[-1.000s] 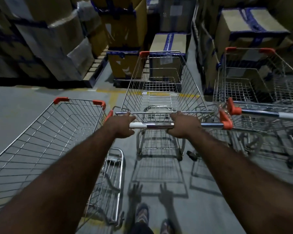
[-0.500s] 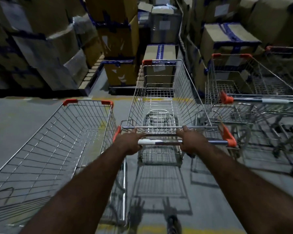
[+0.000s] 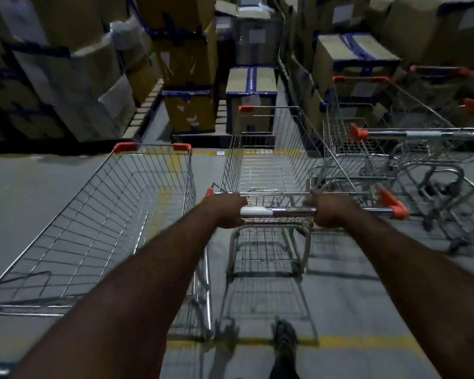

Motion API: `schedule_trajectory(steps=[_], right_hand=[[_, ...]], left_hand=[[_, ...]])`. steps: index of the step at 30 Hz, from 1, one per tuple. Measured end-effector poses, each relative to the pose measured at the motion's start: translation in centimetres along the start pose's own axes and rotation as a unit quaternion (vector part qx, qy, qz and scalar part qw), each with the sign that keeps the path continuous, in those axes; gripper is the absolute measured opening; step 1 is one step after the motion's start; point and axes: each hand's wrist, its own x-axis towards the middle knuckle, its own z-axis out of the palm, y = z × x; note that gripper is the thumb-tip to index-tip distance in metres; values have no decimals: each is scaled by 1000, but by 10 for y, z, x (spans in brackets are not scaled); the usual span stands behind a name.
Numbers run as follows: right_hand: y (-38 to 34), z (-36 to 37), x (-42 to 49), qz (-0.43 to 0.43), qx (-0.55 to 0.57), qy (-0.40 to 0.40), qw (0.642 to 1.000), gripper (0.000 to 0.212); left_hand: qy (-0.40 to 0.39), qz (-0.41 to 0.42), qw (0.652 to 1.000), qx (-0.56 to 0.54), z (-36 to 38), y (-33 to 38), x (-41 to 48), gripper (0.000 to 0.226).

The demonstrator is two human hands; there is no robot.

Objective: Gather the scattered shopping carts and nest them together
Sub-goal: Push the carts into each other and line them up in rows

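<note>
**Head view, looking down along both forearms.** The left hand [image 3: 226,212] and the right hand [image 3: 330,213] each curl round the handle bar [image 3: 278,212] of the centre cart [image 3: 268,165]. The fingers wrap over the top of the bar, with a chrome stretch showing between the two fists. I read both grips as closed on the bar and on nothing else.

The centre cart stands straight ahead of me on the grey floor [image 3: 25,203]. Its wire basket points toward stacked cardboard boxes [image 3: 186,110] bound with blue tape.

The left cart [image 3: 107,214] stands just beside it and roughly parallel, its basket rim close to the left hand. I cannot tell whether the two frames touch.

The right cart [image 3: 367,149] stands near the centre cart's front right corner. Its own handle [image 3: 422,133], with an orange end cap, runs across the view. Whether the wires of these two carts meet I cannot tell.

Behind it a further cart [image 3: 449,77] shows at the far right, among more boxes. The centre cart sits between its neighbours, nested into neither.

A yellow floor line [image 3: 361,341] crosses below the handle. One shoe [image 3: 285,335] shows on it at bottom centre.
</note>
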Motion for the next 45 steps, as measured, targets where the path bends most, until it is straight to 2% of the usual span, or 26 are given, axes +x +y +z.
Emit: schedule_trajectory(steps=[3, 5, 7, 10, 15, 17, 20, 23, 27, 30, 35, 38, 45], right_hand=[[-8, 8, -23, 30, -2, 40, 999, 72], [-15, 8, -39, 54, -3, 60, 997, 64], [-23, 10, -48, 63, 19, 78, 995, 61], [-43, 17, -57, 22, 103, 82, 991, 72], [-57, 35, -79, 14, 143, 107, 984, 81], [-52, 38, -90, 13, 142, 108, 984, 85], [-44, 44, -104, 10, 132, 95, 987, 91], [-43, 52, -121, 8, 112, 91, 989, 99], [-50, 67, -148, -7, 91, 110, 990, 93], [-53, 76, -167, -17, 83, 118, 989, 92], [-55, 91, -191, -25, 90, 126, 988, 94], [-57, 97, -207, -26, 92, 131, 987, 92], [-71, 105, -235, -13, 97, 115, 989, 95]], left_hand=[[44, 16, 998, 46, 11, -4, -19, 41], [65, -9, 994, 87, 18, -6, -32, 47], [57, -33, 996, 67, 21, -5, -43, 55], [37, -38, 998, 33, 19, -1, -58, 64], [18, -26, 999, 6, 19, 10, -82, 61], [33, -34, 999, -17, 24, 15, -90, 58], [65, -98, 993, -13, 41, 24, -109, 67], [53, -136, 989, 9, 55, 30, -128, 71], [36, -155, 987, -10, 58, 44, -157, 68], [16, -155, 988, -16, 60, 51, -179, 66], [0, -149, 989, -13, 73, 57, -209, 90], [-1, -139, 990, -32, 80, 61, -222, 95], [49, -96, 992, -67, 98, 62, -260, 103]])
